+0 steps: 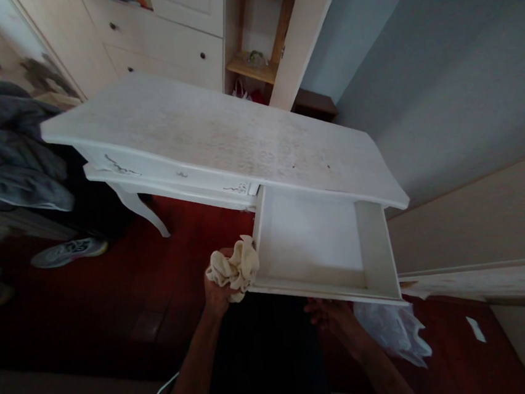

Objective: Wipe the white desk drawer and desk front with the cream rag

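Note:
A crumpled cream cloth (236, 266) is bunched in my left hand (216, 293), which is closed around it. The cloth lies against the left front corner of a pulled-out white drawer (312, 235), with nothing inside it. Below the drawer's front edge is my right hand (332, 317), its fingers curled close to the front panel. What those fingers grip is hidden by shadow and the panel. The drawer belongs to a white table (180, 118) with a curved edge and dark smudges across its top.
Behind the table stands a white cabinet (168, 39) with an open door (307, 38). Grey clothing (7, 147) hangs at the left, above a shoe (70, 251). A clear plastic bag (393, 330) lies at the right on the red floor (177, 273).

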{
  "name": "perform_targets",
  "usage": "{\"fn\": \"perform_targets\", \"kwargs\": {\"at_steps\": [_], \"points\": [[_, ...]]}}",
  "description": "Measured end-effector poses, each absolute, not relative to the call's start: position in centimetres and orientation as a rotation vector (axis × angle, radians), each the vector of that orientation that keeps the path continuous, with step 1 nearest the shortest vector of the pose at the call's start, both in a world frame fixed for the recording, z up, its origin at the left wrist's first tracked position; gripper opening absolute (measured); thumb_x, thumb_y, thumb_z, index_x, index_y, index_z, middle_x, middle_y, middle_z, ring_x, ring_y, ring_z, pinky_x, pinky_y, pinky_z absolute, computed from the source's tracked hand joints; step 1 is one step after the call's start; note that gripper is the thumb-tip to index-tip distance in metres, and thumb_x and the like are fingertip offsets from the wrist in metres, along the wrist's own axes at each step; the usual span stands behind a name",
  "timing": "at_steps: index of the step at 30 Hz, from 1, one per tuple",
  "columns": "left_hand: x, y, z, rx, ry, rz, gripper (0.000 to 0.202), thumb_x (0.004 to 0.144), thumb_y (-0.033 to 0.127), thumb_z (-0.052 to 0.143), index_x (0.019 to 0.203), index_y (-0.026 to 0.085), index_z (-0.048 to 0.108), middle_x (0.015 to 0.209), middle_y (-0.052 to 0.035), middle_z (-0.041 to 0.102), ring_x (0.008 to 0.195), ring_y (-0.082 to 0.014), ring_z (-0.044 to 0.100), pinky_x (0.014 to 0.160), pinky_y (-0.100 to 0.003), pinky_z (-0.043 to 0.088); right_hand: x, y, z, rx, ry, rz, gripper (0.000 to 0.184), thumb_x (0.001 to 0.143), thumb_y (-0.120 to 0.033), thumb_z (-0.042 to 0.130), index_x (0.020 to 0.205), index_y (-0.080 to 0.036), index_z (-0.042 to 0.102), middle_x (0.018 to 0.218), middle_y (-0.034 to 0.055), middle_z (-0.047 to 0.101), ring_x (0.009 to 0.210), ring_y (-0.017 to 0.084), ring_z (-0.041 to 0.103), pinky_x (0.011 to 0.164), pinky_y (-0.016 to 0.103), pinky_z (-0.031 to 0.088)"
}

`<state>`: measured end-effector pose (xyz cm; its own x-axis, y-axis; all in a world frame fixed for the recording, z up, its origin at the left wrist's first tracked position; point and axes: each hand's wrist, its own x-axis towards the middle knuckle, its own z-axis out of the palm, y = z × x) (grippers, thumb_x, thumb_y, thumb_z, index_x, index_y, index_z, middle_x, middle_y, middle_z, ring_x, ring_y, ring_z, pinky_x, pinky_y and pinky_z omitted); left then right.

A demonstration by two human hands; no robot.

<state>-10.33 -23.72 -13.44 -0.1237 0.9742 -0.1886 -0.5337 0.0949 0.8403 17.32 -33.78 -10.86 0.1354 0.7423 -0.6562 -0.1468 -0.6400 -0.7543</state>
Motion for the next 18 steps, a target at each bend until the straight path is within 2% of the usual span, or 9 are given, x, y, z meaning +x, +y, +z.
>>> {"fn": "perform_targets", "kwargs": {"at_steps": [4, 8, 13, 18], "points": [[-8.4, -20.8, -10.2, 0.641, 1.083, 1.486, 0.039, 0.046, 0.017, 0.082, 0.083, 0.022, 0.068, 0.074, -0.0008, 0.070, 0.062, -0.0179, 0.063, 0.054, -0.029, 0.052, 17.1, -33.7, -11.1, -1.692, -0.554, 1.601, 0.056, 0.063, -0.064, 0.085, 0.091, -0.017, 0.071, 0.088, 0.0092, 0.078, 0.066, 0.018, 0.066, 0.059, 0.028, 0.042], [-5.2, -14.3, -8.3, 0.685, 1.159, 1.760, 0.037, 0.054, 0.013, 0.075, 0.088, 0.019, 0.064, 0.083, -0.0010, 0.072, 0.070, -0.0158, 0.065, 0.064, -0.027, 0.054, 17.2, -33.8, -11.7, -1.700, -0.550, 1.600, 0.064, 0.058, -0.068, 0.085, 0.093, -0.017, 0.070, 0.086, 0.0087, 0.077, 0.063, 0.016, 0.064, 0.057, 0.026, 0.038], [-3.7, -8.3, -9.1, 0.790, 1.120, 1.810, 0.036, 0.064, 0.012, 0.068, 0.099, 0.018, 0.060, 0.101, -0.0070, 0.074, 0.088, -0.0174, 0.069, 0.085, -0.030, 0.055, 17.4, -33.7, -12.4, -1.677, -0.606, 1.606, 0.063, 0.062, -0.070, 0.083, 0.093, -0.017, 0.068, 0.085, 0.0081, 0.077, 0.061, 0.015, 0.063, 0.055, 0.025, 0.035], [-4.8, -8.5, -9.9, 0.926, 1.171, 1.669, 0.034, 0.069, 0.017, 0.070, 0.102, 0.018, 0.063, 0.110, -0.0099, 0.074, 0.096, -0.0194, 0.069, 0.090, -0.031, 0.054, 17.5, -33.6, -12.4, -1.688, -0.662, 1.597, 0.063, 0.064, -0.072, 0.079, 0.094, -0.018, 0.067, 0.085, 0.0076, 0.076, 0.061, 0.015, 0.062, 0.055, 0.025, 0.034]]}}
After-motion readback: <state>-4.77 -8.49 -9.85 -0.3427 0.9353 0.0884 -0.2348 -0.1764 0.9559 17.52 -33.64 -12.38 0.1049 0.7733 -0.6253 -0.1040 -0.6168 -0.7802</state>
